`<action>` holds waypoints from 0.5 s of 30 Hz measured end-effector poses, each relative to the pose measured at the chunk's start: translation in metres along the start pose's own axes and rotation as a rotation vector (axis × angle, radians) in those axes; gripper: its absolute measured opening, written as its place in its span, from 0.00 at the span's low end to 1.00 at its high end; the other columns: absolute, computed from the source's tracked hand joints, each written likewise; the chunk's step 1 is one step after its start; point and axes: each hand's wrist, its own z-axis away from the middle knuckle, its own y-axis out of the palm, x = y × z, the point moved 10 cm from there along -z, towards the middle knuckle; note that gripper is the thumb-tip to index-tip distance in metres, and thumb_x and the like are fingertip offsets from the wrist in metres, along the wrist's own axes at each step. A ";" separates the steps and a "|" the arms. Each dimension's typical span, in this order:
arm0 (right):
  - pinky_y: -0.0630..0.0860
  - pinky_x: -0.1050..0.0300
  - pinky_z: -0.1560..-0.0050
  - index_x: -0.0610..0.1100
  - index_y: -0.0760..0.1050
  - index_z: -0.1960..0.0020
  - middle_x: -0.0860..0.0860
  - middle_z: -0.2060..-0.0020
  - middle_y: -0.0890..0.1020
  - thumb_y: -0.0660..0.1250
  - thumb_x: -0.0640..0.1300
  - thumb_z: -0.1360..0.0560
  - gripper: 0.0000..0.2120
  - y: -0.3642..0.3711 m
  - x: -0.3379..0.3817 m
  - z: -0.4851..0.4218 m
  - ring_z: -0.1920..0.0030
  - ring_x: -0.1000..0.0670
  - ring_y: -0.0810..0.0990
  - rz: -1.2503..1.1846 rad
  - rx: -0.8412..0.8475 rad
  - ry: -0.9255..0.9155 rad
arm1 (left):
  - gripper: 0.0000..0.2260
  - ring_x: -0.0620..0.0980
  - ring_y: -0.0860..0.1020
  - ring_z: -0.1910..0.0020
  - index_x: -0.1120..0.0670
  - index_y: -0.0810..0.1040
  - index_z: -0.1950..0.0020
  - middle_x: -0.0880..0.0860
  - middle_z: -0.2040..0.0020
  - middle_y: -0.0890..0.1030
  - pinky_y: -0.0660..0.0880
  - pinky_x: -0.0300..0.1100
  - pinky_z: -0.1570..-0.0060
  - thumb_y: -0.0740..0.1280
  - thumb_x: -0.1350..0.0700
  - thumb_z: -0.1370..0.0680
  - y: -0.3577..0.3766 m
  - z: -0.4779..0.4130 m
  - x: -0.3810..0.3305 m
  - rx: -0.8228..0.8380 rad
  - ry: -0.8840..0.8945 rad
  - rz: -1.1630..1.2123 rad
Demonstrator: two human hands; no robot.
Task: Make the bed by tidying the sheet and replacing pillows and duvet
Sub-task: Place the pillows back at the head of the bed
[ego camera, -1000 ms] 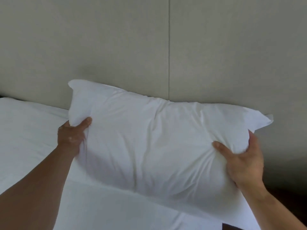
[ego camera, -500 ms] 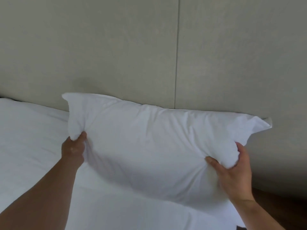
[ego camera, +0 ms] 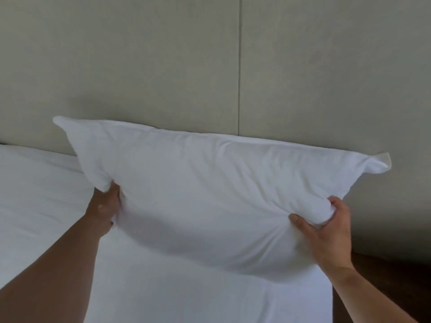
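pillow [ego camera: 210, 194]: held up over the sheet [ego camera: 35, 194], close to the wall [ego camera: 163, 66], long side runs left to right | left hand [ego camera: 105, 210]: grips its left end | right hand [ego camera: 326, 234]: grips its right end | next: lower it flat, I think

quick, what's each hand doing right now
Left hand: closed, gripping the left end of the white pillow.
Right hand: closed, gripping the pillow's lower right corner.
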 end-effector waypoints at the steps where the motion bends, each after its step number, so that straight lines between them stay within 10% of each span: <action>1: 0.72 0.45 0.33 0.56 0.64 0.32 0.54 0.35 0.70 0.83 0.54 0.38 0.41 -0.001 0.002 -0.004 0.36 0.50 0.72 0.017 -0.014 -0.014 | 0.24 0.59 0.73 0.30 0.44 0.67 0.23 0.52 0.28 0.74 0.69 0.64 0.31 0.63 0.40 0.18 0.000 -0.003 -0.002 0.011 0.038 0.015; 15: 0.71 0.42 0.34 0.55 0.53 0.21 0.48 0.27 0.65 0.73 0.63 0.29 0.44 -0.018 0.008 0.026 0.29 0.44 0.68 0.357 0.229 -0.004 | 0.45 0.62 0.75 0.33 0.43 0.63 0.24 0.60 0.29 0.73 0.70 0.62 0.31 0.60 0.22 0.37 -0.013 0.044 0.074 0.049 -0.139 -0.153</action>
